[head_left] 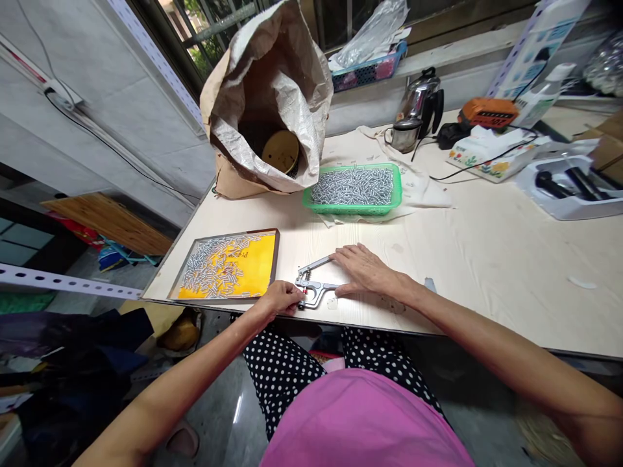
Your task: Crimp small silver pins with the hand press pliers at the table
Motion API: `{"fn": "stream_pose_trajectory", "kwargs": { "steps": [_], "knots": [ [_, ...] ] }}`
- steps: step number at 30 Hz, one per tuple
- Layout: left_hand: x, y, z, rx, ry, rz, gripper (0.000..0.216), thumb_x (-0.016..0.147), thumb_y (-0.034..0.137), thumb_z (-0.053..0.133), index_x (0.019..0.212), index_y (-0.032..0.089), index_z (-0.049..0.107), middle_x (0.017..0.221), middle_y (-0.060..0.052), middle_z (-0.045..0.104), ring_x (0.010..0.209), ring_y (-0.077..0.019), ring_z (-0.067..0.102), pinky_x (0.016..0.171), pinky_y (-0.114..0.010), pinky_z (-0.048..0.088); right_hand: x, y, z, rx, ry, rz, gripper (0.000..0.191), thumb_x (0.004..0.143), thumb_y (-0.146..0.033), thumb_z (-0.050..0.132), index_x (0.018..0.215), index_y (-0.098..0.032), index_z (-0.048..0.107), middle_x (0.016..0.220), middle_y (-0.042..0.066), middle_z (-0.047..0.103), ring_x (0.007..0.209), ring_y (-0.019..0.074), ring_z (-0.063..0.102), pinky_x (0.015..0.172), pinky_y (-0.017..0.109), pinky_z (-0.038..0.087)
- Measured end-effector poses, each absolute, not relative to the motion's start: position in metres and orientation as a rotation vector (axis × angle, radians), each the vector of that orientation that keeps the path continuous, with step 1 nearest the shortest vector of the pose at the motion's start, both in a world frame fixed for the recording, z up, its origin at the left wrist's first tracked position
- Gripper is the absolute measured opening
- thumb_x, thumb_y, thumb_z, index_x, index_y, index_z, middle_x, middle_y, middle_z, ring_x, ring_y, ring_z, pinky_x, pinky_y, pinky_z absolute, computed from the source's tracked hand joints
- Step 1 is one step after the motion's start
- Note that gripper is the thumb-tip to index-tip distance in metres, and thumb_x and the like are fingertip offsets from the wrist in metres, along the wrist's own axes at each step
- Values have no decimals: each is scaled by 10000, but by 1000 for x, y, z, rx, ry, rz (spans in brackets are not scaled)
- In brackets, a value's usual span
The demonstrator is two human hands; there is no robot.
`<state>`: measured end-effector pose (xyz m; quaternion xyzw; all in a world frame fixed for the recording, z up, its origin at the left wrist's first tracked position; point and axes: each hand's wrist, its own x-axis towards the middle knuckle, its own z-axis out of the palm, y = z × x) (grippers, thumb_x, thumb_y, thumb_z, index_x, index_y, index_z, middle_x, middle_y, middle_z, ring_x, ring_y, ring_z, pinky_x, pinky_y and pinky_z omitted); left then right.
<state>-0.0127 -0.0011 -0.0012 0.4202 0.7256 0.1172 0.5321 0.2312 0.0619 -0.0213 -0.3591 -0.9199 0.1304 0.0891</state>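
Note:
Lying near the table's front edge is a pair of silver metal press pliers (321, 287), its two handles spread apart and a spring between them near the head. My right hand (368, 269) holds the handles, fingers on the upper one and thumb at the lower one. At the head of the pliers, my left hand (282, 298) is closed in a pinch. A small red part shows by its fingertips, but what they hold is too small to make out. Left of that hand is a shallow tray (277, 263) with a yellow bottom, bearing many small metal pins.
Behind the pliers, a green basket (353, 209) is full of similar metal pieces. A large open sack (228, 175) stands at the back left. Farther right are a metal kettle (422, 97), an orange device (488, 113), a tissue pack (479, 155) and a white bin (559, 198) with black-handled tools.

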Motion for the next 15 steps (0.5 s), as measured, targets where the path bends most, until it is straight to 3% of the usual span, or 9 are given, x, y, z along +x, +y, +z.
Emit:
{"fn": "stream_pose_trajectory", "kwargs": {
  "steps": [3,8,15],
  "knots": [
    [-13,-1,0,975,1739,277,218,739,264,756,673,125,601,445,57,523,415,-75,481,477,-205,450,232,63,-27,-1050,-2740,387,860,673,-674,736,1307,-144,497,1282,174,565,1206,356,480,1028,495,360],
    [-13,-1,0,953,1734,279,242,726,291,775,687,115,613,436,57,525,413,-73,487,471,-202,460,231,59,-33,-1162,-2749,413,1006,670,-602,766,1438,-91,365,1484,232,388,1372,384,343,1100,490,316],
    [-10,-1,1,951,1769,266,226,732,276,771,682,116,618,439,60,523,411,-80,496,490,-218,476,225,52,-18,-1306,-2691,447,911,668,-561,763,1385,-114,421,1339,208,510,1221,371,463,963,490,417]
  ]
}}
